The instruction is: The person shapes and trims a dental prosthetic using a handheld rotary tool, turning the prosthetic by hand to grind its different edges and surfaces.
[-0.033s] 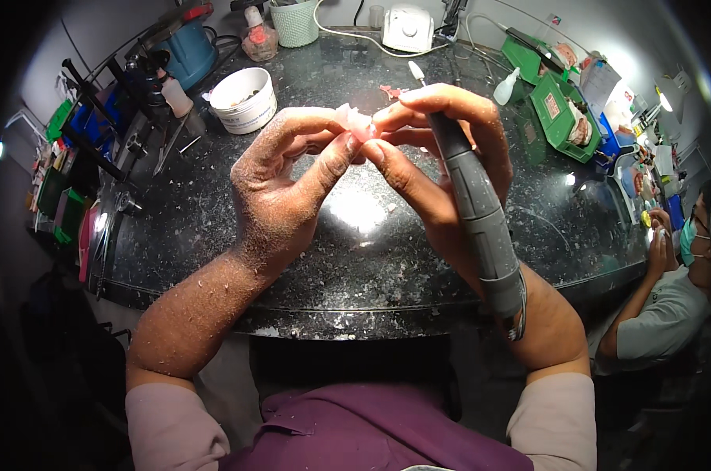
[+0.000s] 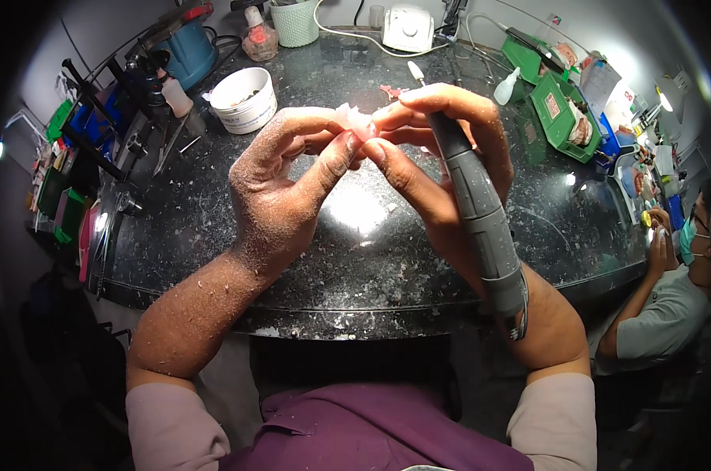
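Note:
A small translucent pink denture base (image 2: 359, 124) is pinched between the fingertips of both hands above the table. My left hand (image 2: 289, 161), dusted with pale grindings up the forearm, is closed on its left side. My right hand (image 2: 442, 149) grips its right side with thumb and fingertips. The same hand also carries a dark grey rotary handpiece (image 2: 481, 204), slanting across it with the cable end toward my forearm. A pale pointed bur (image 2: 416, 72) sticks out at the handpiece's far end, away from the pink piece. The fingers hide much of the denture base.
The black table (image 2: 355, 290) is strewn with dust. A white tub (image 2: 244, 100) stands behind my left hand, near a glass bottle (image 2: 259, 35). Green trays (image 2: 563, 118) with dental models lie at right, by a white squeeze bottle (image 2: 507, 86). A masked person (image 2: 661, 306) sits far right.

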`<state>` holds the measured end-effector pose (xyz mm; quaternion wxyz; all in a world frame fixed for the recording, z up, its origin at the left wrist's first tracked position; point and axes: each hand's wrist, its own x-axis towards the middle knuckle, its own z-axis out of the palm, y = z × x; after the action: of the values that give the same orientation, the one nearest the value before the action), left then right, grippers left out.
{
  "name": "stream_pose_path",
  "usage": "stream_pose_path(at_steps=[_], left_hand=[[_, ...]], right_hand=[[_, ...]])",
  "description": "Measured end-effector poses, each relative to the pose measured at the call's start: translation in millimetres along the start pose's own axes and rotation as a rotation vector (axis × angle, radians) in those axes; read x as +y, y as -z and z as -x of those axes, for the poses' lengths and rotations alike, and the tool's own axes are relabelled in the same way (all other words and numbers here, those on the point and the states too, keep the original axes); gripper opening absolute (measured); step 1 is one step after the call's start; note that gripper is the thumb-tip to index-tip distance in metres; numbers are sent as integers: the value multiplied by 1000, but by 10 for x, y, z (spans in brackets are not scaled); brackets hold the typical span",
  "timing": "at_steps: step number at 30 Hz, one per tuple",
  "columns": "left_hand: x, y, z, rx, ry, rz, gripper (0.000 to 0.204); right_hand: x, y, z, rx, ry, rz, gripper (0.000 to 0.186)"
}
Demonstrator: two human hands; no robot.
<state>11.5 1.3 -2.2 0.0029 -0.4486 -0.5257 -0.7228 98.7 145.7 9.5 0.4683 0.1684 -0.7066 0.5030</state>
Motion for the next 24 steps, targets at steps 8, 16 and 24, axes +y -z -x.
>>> stream_pose_path(at_steps=[8,16,24], left_hand=[[122,26,-25,-26,112,-158,27],[-73,90,-37,-22,114,19,20],[-48,34,-37,-42,73,111,27]], right_hand=[[14,44,-3,-13,-48,-44,41],[39,17,-4,-14,24,-7,41],[-37,101,-55,-59,57,94,38]])
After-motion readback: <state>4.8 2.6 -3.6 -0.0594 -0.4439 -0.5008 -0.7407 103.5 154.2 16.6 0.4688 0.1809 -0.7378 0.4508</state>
